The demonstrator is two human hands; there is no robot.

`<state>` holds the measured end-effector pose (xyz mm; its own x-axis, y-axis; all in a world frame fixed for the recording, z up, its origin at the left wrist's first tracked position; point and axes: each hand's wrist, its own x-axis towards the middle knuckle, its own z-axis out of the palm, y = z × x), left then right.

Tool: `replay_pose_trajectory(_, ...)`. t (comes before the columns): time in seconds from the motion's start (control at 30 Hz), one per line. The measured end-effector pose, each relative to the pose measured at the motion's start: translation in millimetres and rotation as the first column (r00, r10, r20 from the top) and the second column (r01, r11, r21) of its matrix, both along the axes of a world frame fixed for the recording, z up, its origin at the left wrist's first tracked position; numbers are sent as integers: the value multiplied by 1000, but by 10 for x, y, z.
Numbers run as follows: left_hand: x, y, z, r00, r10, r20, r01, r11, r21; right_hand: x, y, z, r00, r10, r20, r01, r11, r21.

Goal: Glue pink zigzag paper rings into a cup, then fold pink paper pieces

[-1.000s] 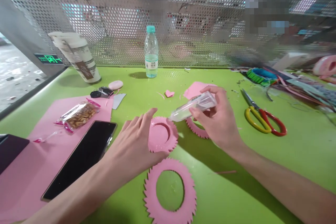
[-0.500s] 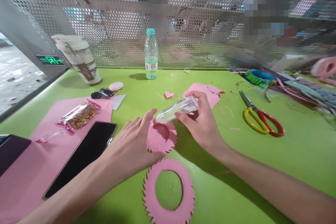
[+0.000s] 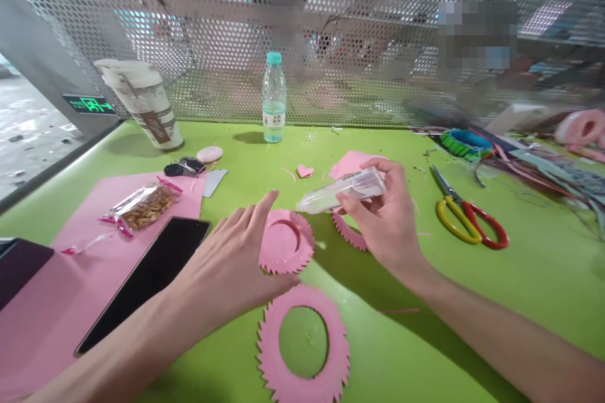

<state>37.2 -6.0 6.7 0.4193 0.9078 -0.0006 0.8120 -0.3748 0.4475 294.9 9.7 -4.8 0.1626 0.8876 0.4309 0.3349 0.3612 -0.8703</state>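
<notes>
A clear glue bottle (image 3: 338, 192) is held in my right hand (image 3: 387, 220), its nozzle pointing left and slightly down. The nozzle is just above and right of a pink jagged-edged paper disc (image 3: 278, 245) with a curved slit. My left hand (image 3: 231, 258) is spread around the disc's left side, thumb and forefinger apart; whether it touches the disc I cannot tell. Nearer to me lies a pink paper ring (image 3: 338, 346) with a toothed rim. Another toothed pink piece (image 3: 347, 233) is partly hidden under my right hand.
Red-and-yellow scissors (image 3: 466, 214) lie at the right, near paper strips (image 3: 543, 167). On the left are a phone (image 3: 146, 280), a snack packet (image 3: 142, 208) and pink paper (image 3: 42, 334). A water bottle (image 3: 274, 104) and a cup (image 3: 146, 104) stand at the back.
My right hand has moved right with the glue bottle, drawing its nozzle away from over the disc. More of the disc's slit and of the toothed piece now shows.
</notes>
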Motion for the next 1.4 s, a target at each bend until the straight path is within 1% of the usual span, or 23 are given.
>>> replay_pose_trajectory(0.1,-41,18,-21,1000,-17,19,17,1000,-18,-70,14,-50,999,43,-19,-43,999,-17)
replay_pose_trajectory(0.3,-6,56,-15,1000,-29,-2,28,999,-27,-190,6,-133,993,111,33,-109,991,-73)
replay_pose_trajectory(0.4,4,58,-13,1000,-22,-5,22,1000,-13,-190,1,-111,993,96,69,-91,993,-71)
replay_pose_trajectory(0.53,16,41,-23,1000,-2,3,2,999,-32,-125,-7,-49,993,66,95,-60,996,-65)
replay_pose_trajectory(0.67,36,7,-16,1000,5,10,-5,1000,-23,-32,-15,-10,990,24,141,-21,1000,-21)
replay_pose_trajectory(0.73,26,-3,-1,1000,15,17,-15,999,-30,-2,-11,-4,992,11,125,-12,1000,2)
replay_pose_trajectory(0.83,-18,7,24,999,8,38,-5,998,-70,-13,6,-7,999,11,49,-12,1000,22)
replay_pose_trajectory(0.93,-50,33,38,998,-36,45,40,996,-80,-83,14,-23,999,34,9,-34,999,-10)
replay_pose_trajectory(1.03,-38,52,44,997,-66,27,68,995,-76,-156,1,-49,998,54,33,-52,997,-55)
replay_pose_trajectory(1.2,19,46,49,999,-18,-30,17,998,-58,-166,0,-51,998,56,33,-54,997,-56)
replay_pose_trajectory(1.4,62,33,8,999,9,-37,-9,1000,10,-143,57,-36,999,23,25,-23,1000,-2)
